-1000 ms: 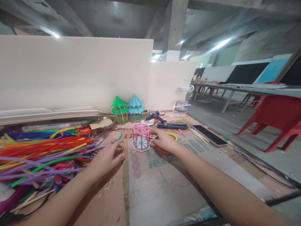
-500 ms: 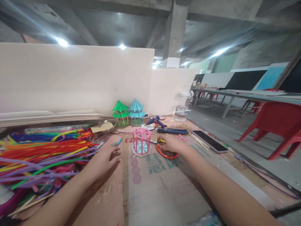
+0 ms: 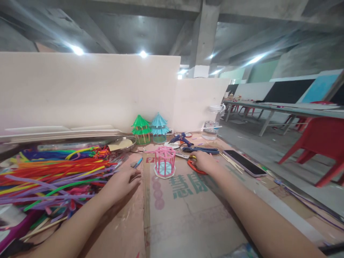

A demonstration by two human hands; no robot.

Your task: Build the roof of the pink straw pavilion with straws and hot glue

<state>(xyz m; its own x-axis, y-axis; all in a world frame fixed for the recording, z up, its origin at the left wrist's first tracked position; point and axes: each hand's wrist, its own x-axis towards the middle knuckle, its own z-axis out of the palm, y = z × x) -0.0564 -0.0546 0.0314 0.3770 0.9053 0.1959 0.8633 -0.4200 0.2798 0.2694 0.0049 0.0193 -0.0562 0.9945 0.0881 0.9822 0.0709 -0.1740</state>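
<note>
My right hand (image 3: 204, 162) is closed on the red-handled scissors (image 3: 194, 167) on the table (image 3: 188, 215) — just right of the pink cage (image 3: 165, 162). Left hand (image 3: 121, 182) flat, loose, holding nothing — beside the pipe cleaners (image 3: 53, 172).

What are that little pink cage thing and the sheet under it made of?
The pink cage looks built from thin, matte pink sticks, possibly straws or painted wood, on a pale blue base. The sheet seems to be flattened cardboard: dull brown, creased, with printed green characters.
</note>
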